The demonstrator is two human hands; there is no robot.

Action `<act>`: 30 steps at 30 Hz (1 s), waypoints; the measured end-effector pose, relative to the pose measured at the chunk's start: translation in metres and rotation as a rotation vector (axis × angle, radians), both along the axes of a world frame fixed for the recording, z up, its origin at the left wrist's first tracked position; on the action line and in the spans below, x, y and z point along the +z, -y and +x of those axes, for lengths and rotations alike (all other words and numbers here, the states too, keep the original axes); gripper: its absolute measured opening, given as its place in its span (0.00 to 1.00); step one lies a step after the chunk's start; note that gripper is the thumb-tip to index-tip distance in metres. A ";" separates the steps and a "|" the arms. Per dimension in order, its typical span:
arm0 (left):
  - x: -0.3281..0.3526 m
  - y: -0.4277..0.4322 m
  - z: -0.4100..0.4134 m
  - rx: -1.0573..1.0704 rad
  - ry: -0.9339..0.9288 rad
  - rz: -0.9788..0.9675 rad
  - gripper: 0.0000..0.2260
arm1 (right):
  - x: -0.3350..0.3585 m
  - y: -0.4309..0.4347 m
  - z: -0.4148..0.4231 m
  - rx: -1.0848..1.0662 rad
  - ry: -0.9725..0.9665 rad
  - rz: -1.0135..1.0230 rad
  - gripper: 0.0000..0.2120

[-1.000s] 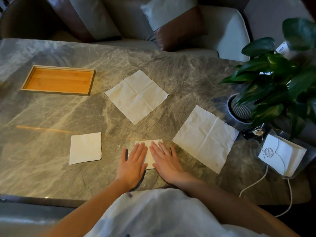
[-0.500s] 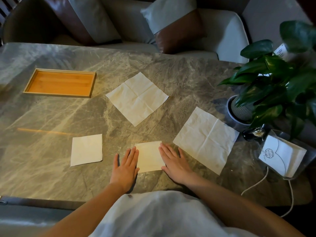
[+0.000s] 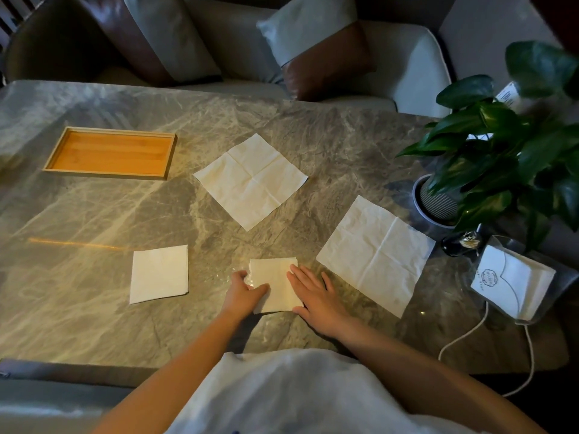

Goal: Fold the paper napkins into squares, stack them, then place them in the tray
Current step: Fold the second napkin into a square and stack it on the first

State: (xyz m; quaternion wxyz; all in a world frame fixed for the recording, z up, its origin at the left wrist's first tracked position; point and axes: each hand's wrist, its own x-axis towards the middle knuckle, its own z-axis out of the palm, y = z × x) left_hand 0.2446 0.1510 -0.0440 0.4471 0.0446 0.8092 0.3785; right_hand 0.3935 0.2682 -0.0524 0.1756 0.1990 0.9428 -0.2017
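Two hands meet at a folded napkin [image 3: 275,285] on the near part of the marble surface [image 3: 94,277]. Left hand [image 3: 242,294]: fingers curled, pinching the napkin's left edge, thumb on top. Right hand [image 3: 316,297]: fingers spread and pressed flat on the napkin's right side. A second folded napkin [image 3: 159,274] lies flat to the left, apart from the first. An unfolded napkin [image 3: 374,253], creased into quarters, lies just right of the right hand. Another unfolded napkin [image 3: 250,180] lies farther back, near the middle of the surface. The wooden tray [image 3: 53,159] sits at the far left, well apart from all napkins, with nothing in it. At the right edge stand a potted plant [image 3: 501,158] and, nearer, a clear packet of napkins [image 3: 513,283] beside a white cord [image 3: 463,336].
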 end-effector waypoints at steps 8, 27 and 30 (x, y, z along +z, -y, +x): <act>0.004 0.010 -0.002 -0.112 -0.014 0.079 0.03 | 0.002 0.002 -0.004 -0.072 -0.058 -0.068 0.35; 0.047 0.092 -0.078 0.010 0.178 0.276 0.10 | 0.038 0.064 -0.088 -1.209 -0.336 -0.989 0.05; 0.050 0.110 -0.091 0.029 0.088 0.268 0.10 | 0.040 0.079 -0.110 -1.184 -0.329 -1.004 0.06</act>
